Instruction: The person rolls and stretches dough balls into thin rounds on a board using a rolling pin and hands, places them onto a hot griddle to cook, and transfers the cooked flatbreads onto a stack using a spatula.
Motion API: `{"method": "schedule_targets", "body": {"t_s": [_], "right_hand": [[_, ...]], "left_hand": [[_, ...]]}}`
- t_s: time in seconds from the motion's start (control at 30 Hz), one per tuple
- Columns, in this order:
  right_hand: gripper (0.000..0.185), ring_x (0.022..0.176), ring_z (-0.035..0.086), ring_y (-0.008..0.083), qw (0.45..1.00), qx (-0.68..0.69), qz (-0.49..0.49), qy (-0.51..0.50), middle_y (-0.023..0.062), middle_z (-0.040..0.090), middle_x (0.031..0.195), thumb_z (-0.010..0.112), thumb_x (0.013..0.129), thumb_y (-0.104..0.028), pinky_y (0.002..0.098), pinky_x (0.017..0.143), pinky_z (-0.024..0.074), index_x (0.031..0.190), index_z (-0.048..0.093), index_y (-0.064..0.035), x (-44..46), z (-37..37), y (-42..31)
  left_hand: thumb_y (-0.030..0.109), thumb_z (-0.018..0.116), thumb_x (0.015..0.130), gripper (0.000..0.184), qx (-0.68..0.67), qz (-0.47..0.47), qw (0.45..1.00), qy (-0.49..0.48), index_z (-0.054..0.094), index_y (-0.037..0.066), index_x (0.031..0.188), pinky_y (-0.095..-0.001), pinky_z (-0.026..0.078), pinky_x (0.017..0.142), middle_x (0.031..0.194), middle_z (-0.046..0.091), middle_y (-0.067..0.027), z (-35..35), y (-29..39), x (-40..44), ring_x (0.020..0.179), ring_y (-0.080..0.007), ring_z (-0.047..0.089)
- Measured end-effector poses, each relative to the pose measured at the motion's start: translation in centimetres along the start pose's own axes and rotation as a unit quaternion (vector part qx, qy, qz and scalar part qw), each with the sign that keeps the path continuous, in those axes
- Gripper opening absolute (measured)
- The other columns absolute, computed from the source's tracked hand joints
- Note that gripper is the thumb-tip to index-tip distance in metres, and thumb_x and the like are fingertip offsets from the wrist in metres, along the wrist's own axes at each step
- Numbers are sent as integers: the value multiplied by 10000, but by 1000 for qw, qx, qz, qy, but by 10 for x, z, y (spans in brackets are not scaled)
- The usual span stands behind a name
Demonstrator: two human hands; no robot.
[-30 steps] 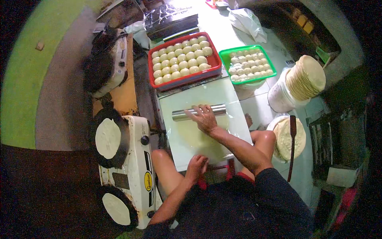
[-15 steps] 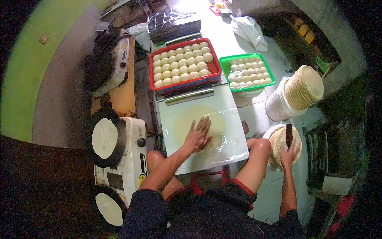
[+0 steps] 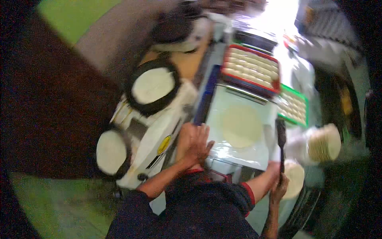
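Observation:
My left hand (image 3: 197, 145) rests over my left knee, fingers spread and holding nothing, just left of the pale work board (image 3: 258, 157). A thin round dough sheet (image 3: 241, 126) lies flat on that board. In my right hand (image 3: 280, 188) is a dark spatula (image 3: 281, 135), held upright by its handle, blade away from me. Close beside that hand is a pale round flatbread (image 3: 293, 181), on top of a container. To the left, one dough round (image 3: 153, 85) lies in a black pan, and another dough round (image 3: 111, 152) lies in a nearer pan.
A red tray (image 3: 279, 75) of dough balls stands behind the board, with a green tray (image 3: 307, 113) of more balls right of it. A stack of flatbreads (image 3: 329, 142) leans at the right. The white stove (image 3: 159, 137) fills the left side.
My view has swung left toward the stove and is blurred. My left hand has left the dough sheet for my knee. My right hand has raised the spatula off the flatbread.

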State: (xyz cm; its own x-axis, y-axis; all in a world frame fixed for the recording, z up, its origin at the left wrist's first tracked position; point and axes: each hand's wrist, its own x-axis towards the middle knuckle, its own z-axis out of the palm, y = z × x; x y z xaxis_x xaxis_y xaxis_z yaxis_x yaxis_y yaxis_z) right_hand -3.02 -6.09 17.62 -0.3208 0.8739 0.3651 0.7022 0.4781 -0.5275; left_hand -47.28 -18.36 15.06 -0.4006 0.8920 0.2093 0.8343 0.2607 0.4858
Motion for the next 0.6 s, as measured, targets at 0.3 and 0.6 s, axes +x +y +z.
{"method": "schedule_targets", "body": {"t_s": [0.3,0.6], "right_hand": [[443,845,660,445,760,80,-432,-478,219,617,975,570,873,-15,528,718,551,1304,573,-116,70,117,-400],[417,855,662,451,717,-23,-441,-540,242,620,1022,539,880,-12,528,730,550,1280,596,-114,60,106,-475]], "left_hand": [[381,572,958,389,-168,-91,980,48,666,52,1142,-579,325,1128,1299,576,-183,-57,-46,-121,1302,-348,489],[263,626,914,356,-158,-301,931,135,660,22,1174,-489,471,989,1220,641,-218,-88,-65,-229,1163,-385,601]]}}
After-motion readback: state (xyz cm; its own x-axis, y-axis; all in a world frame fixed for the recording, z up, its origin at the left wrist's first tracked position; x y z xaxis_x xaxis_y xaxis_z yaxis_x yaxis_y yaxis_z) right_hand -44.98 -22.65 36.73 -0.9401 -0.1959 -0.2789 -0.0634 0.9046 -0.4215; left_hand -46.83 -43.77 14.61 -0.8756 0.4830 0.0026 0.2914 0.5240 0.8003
